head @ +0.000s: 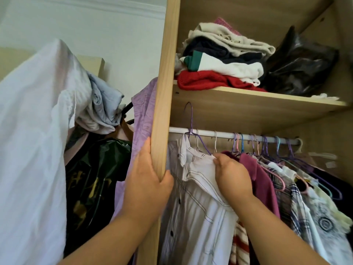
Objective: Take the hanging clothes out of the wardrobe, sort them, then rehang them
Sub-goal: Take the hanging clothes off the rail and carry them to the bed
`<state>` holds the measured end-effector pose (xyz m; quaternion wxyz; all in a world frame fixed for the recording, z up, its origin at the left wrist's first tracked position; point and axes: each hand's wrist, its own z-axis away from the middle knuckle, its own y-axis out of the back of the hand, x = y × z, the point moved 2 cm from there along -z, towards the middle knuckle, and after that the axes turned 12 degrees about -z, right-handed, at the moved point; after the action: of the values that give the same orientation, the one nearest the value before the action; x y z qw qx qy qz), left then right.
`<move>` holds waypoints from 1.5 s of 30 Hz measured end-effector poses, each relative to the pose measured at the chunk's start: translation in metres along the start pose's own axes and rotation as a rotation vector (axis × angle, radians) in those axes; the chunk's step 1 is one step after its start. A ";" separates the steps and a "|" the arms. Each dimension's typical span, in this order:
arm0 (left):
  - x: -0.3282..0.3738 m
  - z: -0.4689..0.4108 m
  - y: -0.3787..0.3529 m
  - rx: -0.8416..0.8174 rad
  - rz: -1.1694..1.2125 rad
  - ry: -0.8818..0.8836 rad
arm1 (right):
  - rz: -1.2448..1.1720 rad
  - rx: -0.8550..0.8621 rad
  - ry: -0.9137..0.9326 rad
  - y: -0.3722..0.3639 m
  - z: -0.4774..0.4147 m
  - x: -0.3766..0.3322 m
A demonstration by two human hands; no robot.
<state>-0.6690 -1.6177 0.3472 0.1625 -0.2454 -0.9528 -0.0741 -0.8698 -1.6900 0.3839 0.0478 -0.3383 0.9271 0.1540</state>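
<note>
At the left end of the rail (223, 134), the right hand (232, 174) pinches the white striped shirt (196, 197) at its shoulder, with the purple hanger (191, 119) hook above the bar. The left hand (149, 180) grips the wardrobe panel (164, 92). Pulling only cloth, the shirt could slide off tbh.

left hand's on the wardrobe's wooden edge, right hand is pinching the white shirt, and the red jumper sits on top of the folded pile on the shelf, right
Not quite. The head view shows the red jumper at the bottom of the folded pile, not on top. The rest holds: the left hand grips the wooden edge and the right hand pinches the white shirt.
</note>
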 end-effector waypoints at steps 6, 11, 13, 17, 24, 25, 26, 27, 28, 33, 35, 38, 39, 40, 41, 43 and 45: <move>0.013 0.006 0.007 -0.026 -0.188 0.016 | 0.017 0.084 0.010 0.069 0.060 0.000; 0.038 0.025 0.002 -0.140 -0.452 -0.283 | 0.089 0.058 -0.054 0.124 0.112 -0.005; 0.050 0.038 -0.008 -0.257 -0.357 -0.432 | 0.116 0.032 -0.056 0.149 0.135 -0.011; 0.063 0.054 -0.038 -0.670 -0.021 -0.345 | 0.211 -0.010 -0.071 0.197 0.176 -0.024; 0.084 0.138 -0.074 -1.140 0.362 -0.411 | 0.383 -0.154 -0.400 0.277 0.251 -0.059; 0.089 0.154 -0.076 -1.174 0.425 -0.437 | 0.427 -0.207 -0.463 0.287 0.262 -0.064; 0.088 0.167 -0.077 -1.197 0.465 -0.443 | 0.464 -0.262 -0.516 0.290 0.267 -0.069; 0.094 0.184 -0.077 -1.216 0.541 -0.449 | 0.512 -0.286 -0.601 0.297 0.278 -0.079; 0.099 0.199 -0.075 -1.225 0.610 -0.440 | 0.562 -0.296 -0.674 0.301 0.289 -0.091; 0.110 0.269 -0.050 -1.330 0.878 -0.543 | 0.706 -0.324 -0.964 0.294 0.356 -0.147; 0.106 0.291 -0.038 -1.348 0.936 -0.619 | 0.768 -0.270 -1.070 0.282 0.388 -0.171; 0.093 0.315 -0.014 -1.350 1.059 -0.768 | 0.799 -0.063 -1.201 0.260 0.438 -0.218; 0.090 0.321 -0.007 -1.333 1.083 -0.832 | 0.800 -0.007 -1.227 0.253 0.453 -0.233; 0.086 0.328 0.002 -1.318 1.106 -0.896 | 0.813 0.044 -1.262 0.244 0.469 -0.251; 0.083 0.334 0.010 -1.305 1.128 -0.947 | 0.828 0.093 -1.296 0.235 0.484 -0.270; 0.079 0.346 0.033 -1.306 1.182 -1.045 | 0.845 0.193 -1.350 0.220 0.509 -0.310; 0.083 0.359 0.060 -1.307 1.235 -1.149 | 0.870 0.277 -1.416 0.212 0.530 -0.348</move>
<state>-0.8061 -1.4499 0.0436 -0.4649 -0.7234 -0.3725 -0.3489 -0.7471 -1.1551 0.0019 0.5955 0.2343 0.7365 0.2192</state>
